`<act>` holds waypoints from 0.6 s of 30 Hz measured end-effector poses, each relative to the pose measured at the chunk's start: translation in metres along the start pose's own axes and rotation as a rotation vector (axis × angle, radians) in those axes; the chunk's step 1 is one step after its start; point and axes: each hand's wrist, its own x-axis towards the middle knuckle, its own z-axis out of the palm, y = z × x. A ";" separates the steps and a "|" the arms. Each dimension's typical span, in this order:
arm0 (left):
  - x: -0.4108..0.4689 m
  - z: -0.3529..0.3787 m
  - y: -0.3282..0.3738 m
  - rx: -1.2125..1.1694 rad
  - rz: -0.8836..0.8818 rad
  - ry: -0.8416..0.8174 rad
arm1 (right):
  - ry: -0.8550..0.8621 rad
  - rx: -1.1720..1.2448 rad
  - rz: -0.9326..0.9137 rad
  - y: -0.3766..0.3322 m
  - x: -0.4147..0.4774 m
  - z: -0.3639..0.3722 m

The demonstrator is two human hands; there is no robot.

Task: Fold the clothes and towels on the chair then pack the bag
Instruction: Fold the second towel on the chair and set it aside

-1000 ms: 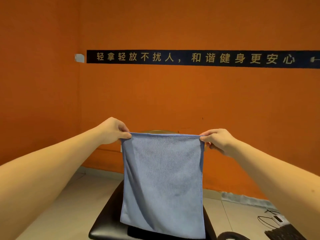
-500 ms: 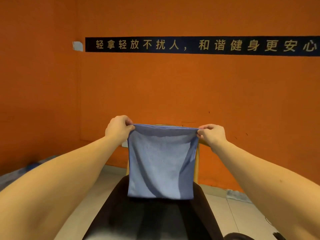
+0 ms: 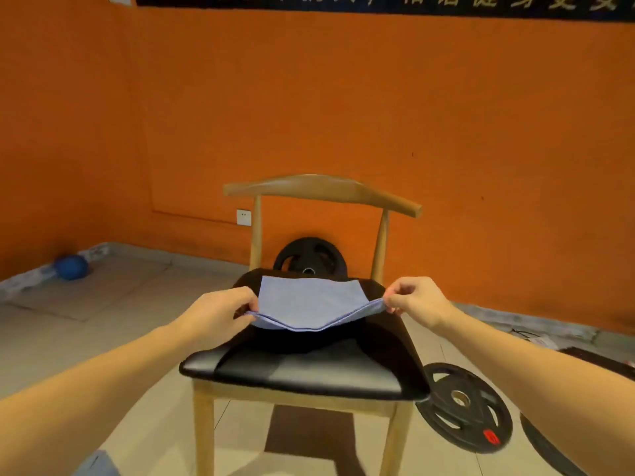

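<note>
Matte orange wall (image 3: pixel 343 97) is filling the background. Its dark banner (image 3: pixel 378 3) is running off the top edge, characters unreadable. Wooden chair (image 3: pixel 323 188), with a curved back rail, is carrying a glossy black padded seat. A dark cloth (image 3: pixel 388 338) is draping over the seat; garment type unclear. Spoked black weight plate (image 3: pixel 464 407) is sitting on the floor by the chair's front leg. Soft blue towel (image 3: pixel 309 298), doubled over, is resting on the cloth at the seat's rear, near edge lifted and sagging. Left hand (image 3: pixel 213 314) and right hand (image 3: pixel 417 298) are each pinching a near corner.
</note>
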 end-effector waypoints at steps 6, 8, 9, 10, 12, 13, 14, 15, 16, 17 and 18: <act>-0.052 0.035 0.004 0.198 0.265 -0.228 | -0.315 -0.263 0.027 0.042 -0.054 0.024; -0.057 0.044 0.000 0.226 0.311 -0.228 | -0.398 -0.314 0.039 0.049 -0.060 0.029; -0.058 0.048 -0.002 0.237 0.327 -0.235 | -0.440 -0.333 0.045 0.050 -0.062 0.031; -0.057 0.049 -0.004 0.238 0.330 -0.246 | -0.478 -0.348 0.048 0.049 -0.061 0.032; -0.053 0.048 -0.005 0.236 0.339 -0.281 | -0.487 -0.352 0.058 0.047 -0.053 0.033; -0.048 0.046 -0.006 0.235 0.330 -0.298 | -0.446 -0.363 0.059 0.045 -0.045 0.034; -0.042 0.044 -0.005 0.202 0.296 -0.293 | -0.373 -0.392 0.050 0.045 -0.033 0.036; -0.032 0.043 -0.004 0.145 0.232 -0.252 | -0.283 -0.423 0.040 0.046 -0.019 0.037; -0.020 0.045 -0.004 0.072 0.148 -0.181 | -0.191 -0.432 0.042 0.049 -0.003 0.039; -0.004 0.048 -0.005 0.004 0.045 -0.091 | -0.106 -0.413 0.057 0.052 0.015 0.042; 0.015 0.052 -0.006 -0.045 -0.065 -0.003 | -0.034 -0.381 0.086 0.056 0.033 0.046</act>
